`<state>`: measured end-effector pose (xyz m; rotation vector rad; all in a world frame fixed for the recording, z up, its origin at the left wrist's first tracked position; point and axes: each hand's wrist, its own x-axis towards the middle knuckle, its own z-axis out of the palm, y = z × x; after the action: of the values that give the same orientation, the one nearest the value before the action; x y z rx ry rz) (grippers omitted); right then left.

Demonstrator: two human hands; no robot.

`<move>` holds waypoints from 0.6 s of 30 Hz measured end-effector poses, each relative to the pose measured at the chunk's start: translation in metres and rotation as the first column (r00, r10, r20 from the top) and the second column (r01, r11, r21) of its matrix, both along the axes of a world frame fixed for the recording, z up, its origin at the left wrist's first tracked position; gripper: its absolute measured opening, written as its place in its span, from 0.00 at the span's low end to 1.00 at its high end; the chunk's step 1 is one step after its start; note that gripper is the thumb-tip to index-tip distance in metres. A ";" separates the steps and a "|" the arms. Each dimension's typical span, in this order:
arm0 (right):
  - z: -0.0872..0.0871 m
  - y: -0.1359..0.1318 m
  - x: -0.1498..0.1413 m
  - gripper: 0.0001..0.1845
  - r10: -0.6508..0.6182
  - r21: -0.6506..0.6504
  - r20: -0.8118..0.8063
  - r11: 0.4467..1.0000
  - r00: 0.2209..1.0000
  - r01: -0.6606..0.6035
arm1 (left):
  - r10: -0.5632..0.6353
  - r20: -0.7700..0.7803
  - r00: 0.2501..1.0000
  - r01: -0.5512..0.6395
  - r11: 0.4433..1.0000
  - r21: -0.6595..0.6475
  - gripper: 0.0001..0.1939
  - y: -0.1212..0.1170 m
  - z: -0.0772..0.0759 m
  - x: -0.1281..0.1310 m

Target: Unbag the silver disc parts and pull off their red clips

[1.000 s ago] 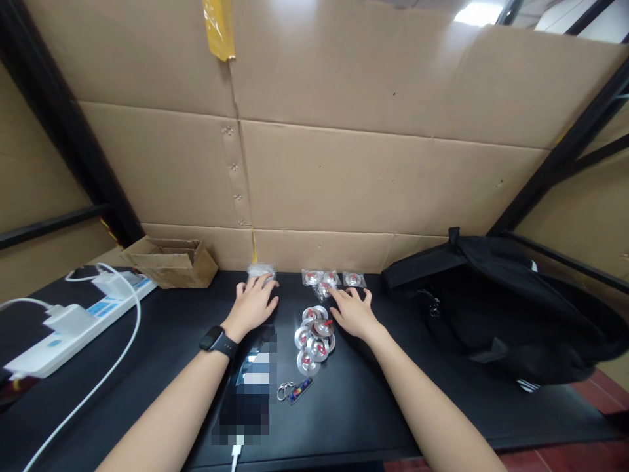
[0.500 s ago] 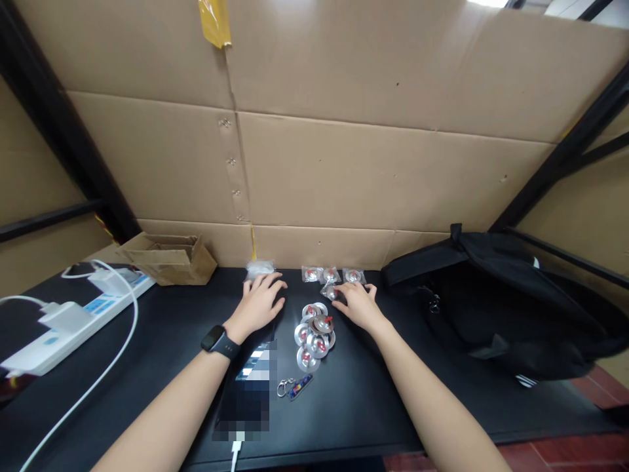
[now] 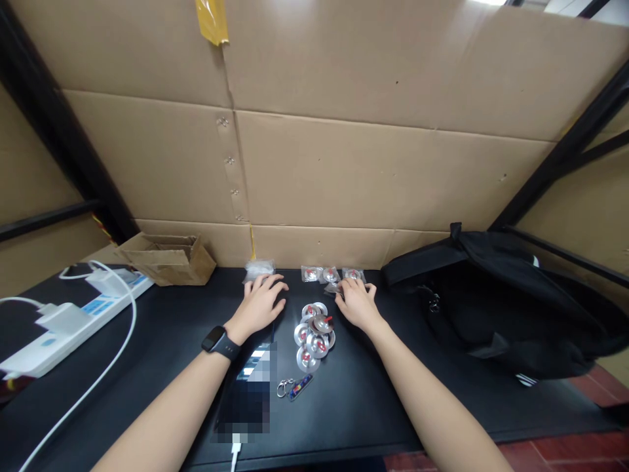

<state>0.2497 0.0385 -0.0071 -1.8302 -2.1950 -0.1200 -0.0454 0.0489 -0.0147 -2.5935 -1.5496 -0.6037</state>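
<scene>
Head view: my right hand (image 3: 356,303) is at a packet (image 3: 333,288) on the desk (image 3: 354,410), beyond the loose discs (image 3: 317,343); I can't tell whether its grip has closed. My left hand (image 3: 258,308) spreads open by clear bags (image 3: 259,267).

I read the discs (image 3: 307,359) as smooth, shiny metal; the packets (image 3: 311,274) as clear, glossy plastic; wall (image 3: 319,180) and box (image 3: 170,269) look like matt cardboard to me; the bag (image 3: 515,298), dull cloth; the tabletop (image 3: 356,410), smooth with a soft sheen.
</scene>
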 end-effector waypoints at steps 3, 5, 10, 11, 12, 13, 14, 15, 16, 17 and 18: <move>-0.003 0.003 0.003 0.15 -0.049 0.030 0.007 0.998 0.999 0.048 | 0.000 0.003 1.000 0.000 1.000 0.002 0.14 0.000 0.000 0.000; -0.004 0.004 0.005 0.15 -0.068 0.019 0.020 0.998 0.997 0.068 | -0.003 0.005 1.000 0.003 1.000 0.003 0.14 0.000 0.000 0.000; -0.005 0.007 0.008 0.19 -0.083 -0.007 0.058 0.996 0.995 0.083 | -0.019 0.027 0.999 0.019 1.000 0.016 0.14 0.000 -0.001 -0.001; -0.005 0.007 0.008 0.19 -0.085 -0.013 0.065 0.996 0.994 0.086 | -0.024 0.032 0.999 0.023 1.000 0.019 0.14 0.000 -0.001 0.000; -0.006 0.007 0.008 0.19 -0.087 -0.021 0.070 0.996 0.994 0.089 | -0.028 0.036 0.999 0.027 0.999 0.020 0.13 -0.001 -0.001 0.000; -0.006 0.007 0.008 0.20 -0.089 -0.026 0.073 0.996 0.993 0.091 | -0.032 0.039 0.999 0.031 0.999 0.021 0.13 -0.001 -0.001 0.000; -0.006 0.008 0.008 0.20 -0.090 -0.030 0.076 0.995 0.993 0.093 | -0.036 0.043 0.998 0.035 0.999 0.022 0.13 -0.001 0.000 0.000; -0.007 0.008 0.008 0.20 -0.090 -0.029 0.078 0.995 0.993 0.093 | -0.040 0.048 0.998 0.039 0.999 0.024 0.13 -0.001 0.000 0.001; -0.007 0.008 0.008 0.19 -0.089 -0.024 0.079 0.996 0.993 0.091 | -0.045 0.056 0.997 0.044 0.999 0.027 0.13 -0.001 0.000 0.001; -0.008 0.008 0.008 0.18 -0.088 -0.012 0.077 0.996 0.993 0.089 | -0.050 0.066 0.997 0.048 0.998 0.032 0.13 -0.001 0.000 0.001; -0.008 0.008 0.008 0.17 -0.090 0.007 0.072 0.996 0.993 0.089 | -0.055 0.078 0.995 0.053 0.998 0.038 0.13 -0.001 -0.001 0.002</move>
<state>0.2582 0.0470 -0.0154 -1.9517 -2.1581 -0.2119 -0.0437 0.0477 -0.0154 -2.6228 -1.4796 -0.7401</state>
